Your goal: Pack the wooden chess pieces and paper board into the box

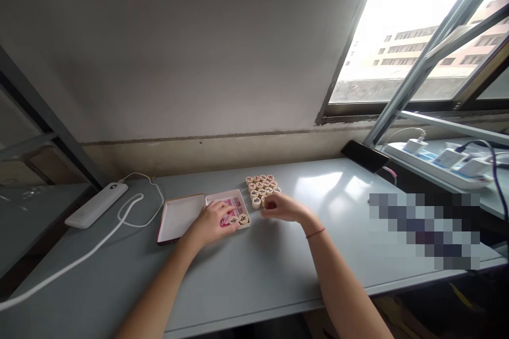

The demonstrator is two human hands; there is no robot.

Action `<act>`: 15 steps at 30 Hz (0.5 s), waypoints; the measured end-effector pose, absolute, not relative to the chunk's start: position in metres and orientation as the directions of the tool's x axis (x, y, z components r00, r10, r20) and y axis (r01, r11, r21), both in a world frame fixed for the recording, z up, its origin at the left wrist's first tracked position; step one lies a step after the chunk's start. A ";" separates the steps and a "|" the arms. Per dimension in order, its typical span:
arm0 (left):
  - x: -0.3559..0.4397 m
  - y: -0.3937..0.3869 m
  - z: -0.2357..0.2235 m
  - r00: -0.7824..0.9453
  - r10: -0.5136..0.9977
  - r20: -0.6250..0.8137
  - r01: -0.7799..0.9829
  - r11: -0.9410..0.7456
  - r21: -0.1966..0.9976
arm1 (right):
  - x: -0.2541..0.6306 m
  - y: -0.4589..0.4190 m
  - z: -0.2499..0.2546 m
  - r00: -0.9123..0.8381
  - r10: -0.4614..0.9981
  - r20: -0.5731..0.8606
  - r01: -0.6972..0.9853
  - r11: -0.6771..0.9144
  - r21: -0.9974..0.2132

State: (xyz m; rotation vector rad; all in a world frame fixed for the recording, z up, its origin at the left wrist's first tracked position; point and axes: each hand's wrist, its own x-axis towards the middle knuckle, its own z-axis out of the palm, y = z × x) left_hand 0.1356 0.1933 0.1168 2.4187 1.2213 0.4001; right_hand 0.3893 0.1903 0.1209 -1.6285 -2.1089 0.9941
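Note:
Several round wooden chess discs (263,186) lie packed together on the grey table (254,270). My right hand (283,207) rests at the near edge of this cluster, its fingers pinched on one disc. Left of the cluster stands a small open box (228,197) with a pink sheet inside and two discs (239,219) in its near corner. My left hand (211,222) lies over the box, fingers stretched onto the pink sheet beside those discs. The box lid (178,217) lies flat, touching the box's left side.
A white power bank (96,204) with a white cable (79,259) sits at the table's left. A dark phone (366,155) lies at the far right by the window. A power strip (433,165) with plugs is on the neighbouring surface. A blurred patch covers the right.

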 end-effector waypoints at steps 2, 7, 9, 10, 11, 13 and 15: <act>0.135 0.192 0.115 0.609 0.792 0.046 0.712 -0.571 0.409 | 0.379 0.187 0.122 -0.403 0.906 -0.127 0.658 0.191 -0.728; 0.136 0.190 0.119 0.646 0.763 0.026 0.695 -0.603 0.392 | 0.356 0.184 0.119 -0.481 0.872 -0.091 0.659 0.291 -0.693; 0.136 0.190 0.119 0.637 0.771 0.005 0.696 -0.578 0.426 | 0.353 0.185 0.116 -0.484 0.869 -0.103 0.674 0.294 -0.678; 0.135 0.191 0.119 0.637 0.770 -0.004 0.690 -0.569 0.448 | 0.352 0.185 0.115 -0.483 0.869 -0.107 0.676 0.293 -0.676; 0.135 0.191 0.119 0.643 0.766 -0.012 0.680 -0.563 0.470 | 0.353 0.186 0.115 -0.482 0.869 -0.110 0.677 0.290 -0.676; 0.134 0.191 0.120 0.652 0.758 -0.021 0.660 -0.554 0.507 | 0.354 0.186 0.114 -0.479 0.872 -0.106 0.675 0.288 -0.679; 0.134 0.191 0.123 0.645 0.764 -0.010 0.647 -0.539 0.540 | 0.355 0.185 0.115 -0.485 0.870 -0.091 0.662 0.297 -0.688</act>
